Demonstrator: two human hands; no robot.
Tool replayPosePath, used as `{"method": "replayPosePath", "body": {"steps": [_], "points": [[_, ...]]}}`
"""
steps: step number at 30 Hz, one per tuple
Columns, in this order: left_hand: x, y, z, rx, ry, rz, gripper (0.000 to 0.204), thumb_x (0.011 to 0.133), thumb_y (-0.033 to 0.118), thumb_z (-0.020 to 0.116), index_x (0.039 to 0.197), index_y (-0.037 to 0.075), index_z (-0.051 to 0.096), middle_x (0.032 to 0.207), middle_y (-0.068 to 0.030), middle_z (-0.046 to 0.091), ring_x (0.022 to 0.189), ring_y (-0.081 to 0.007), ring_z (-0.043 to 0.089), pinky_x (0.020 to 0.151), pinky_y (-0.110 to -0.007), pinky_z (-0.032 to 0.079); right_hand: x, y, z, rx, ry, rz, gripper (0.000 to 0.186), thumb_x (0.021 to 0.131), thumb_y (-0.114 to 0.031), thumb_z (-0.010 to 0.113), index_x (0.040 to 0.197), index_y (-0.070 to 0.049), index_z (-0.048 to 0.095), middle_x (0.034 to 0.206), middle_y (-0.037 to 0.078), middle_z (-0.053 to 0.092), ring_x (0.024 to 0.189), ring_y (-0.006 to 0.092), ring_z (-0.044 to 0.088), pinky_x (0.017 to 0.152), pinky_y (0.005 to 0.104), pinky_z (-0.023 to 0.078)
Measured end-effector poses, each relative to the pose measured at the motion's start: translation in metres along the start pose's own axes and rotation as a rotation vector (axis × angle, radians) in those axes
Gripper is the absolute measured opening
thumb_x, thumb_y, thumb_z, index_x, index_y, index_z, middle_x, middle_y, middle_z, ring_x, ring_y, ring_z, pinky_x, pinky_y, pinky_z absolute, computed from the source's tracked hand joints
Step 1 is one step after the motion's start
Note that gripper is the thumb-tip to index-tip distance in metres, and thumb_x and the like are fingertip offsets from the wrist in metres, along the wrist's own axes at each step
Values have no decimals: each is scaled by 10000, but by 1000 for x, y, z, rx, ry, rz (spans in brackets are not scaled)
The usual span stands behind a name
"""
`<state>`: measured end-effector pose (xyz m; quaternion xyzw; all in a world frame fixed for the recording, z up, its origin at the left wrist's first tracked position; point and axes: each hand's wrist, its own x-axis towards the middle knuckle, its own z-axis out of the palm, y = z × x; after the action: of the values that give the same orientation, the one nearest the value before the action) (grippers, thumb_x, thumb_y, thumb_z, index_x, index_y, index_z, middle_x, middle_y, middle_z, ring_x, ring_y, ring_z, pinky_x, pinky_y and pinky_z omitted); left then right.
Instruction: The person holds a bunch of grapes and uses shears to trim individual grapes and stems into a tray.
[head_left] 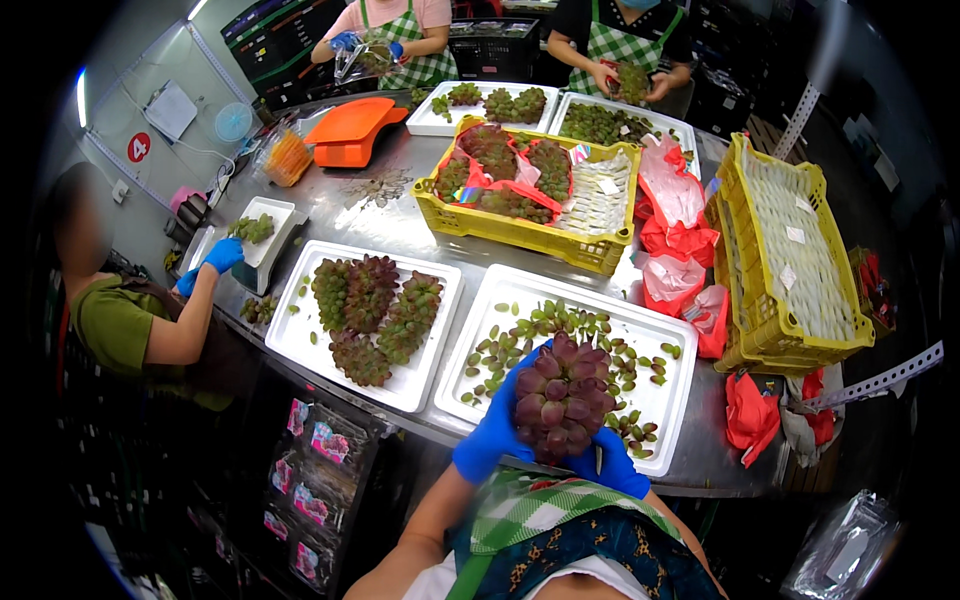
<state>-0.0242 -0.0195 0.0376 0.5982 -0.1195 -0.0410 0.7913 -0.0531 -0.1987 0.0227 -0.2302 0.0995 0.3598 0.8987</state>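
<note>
A large bunch of dark red grapes (pixel 565 400) is held up in front of me over the near edge of the table. My left hand (pixel 492 432), in a blue glove, wraps around its left side. Under its lower right is my right hand (pixel 618 468), also blue-gloved, closed with a thin metal tool (pixel 598 458) partly showing; its kind is hidden. Behind the bunch, loose green and reddish grapes (pixel 480 365) lie scattered in a white tray (pixel 668 445). Another white tray (pixel 415 400) to the left holds several trimmed bunches (pixel 370 290).
A yellow crate (pixel 590 258) of bagged grapes stands ahead; a second yellow crate (pixel 735 350) and red bags (pixel 665 245) are right. An orange scale (pixel 350 130) sits farther back. A co-worker (pixel 125 320) weighs grapes at left; two others handle grapes across the table.
</note>
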Motion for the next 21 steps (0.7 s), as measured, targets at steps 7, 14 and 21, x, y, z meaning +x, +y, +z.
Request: {"method": "replayPosePath", "body": {"steps": [7,14,21], "points": [[-20,-17,-27,-306,163,-44,853,623,425,649,1286,38,277,1255,-84,369,1123,-202,398,957,-337,323,17,12,17,-31,42,113,462,848,-165,487,1263,-14,352,1239,135,445,1129,262,450,975,408,340],[-33,-17,-86,-1745,-426,424,515,867,466,382,1207,80,410,1099,-39,477,942,-171,512,842,-308,443,44,20,60,-272,-13,305,487,861,-201,457,1272,22,323,1256,187,421,1130,297,447,982,378,336],[-85,22,-245,-489,690,281,439,904,415,321,1217,125,424,1144,-34,491,1032,-181,487,930,-356,385,70,28,60,-311,78,294,494,881,-246,436,1285,12,317,1251,181,434,1115,275,464,955,364,367]]}}
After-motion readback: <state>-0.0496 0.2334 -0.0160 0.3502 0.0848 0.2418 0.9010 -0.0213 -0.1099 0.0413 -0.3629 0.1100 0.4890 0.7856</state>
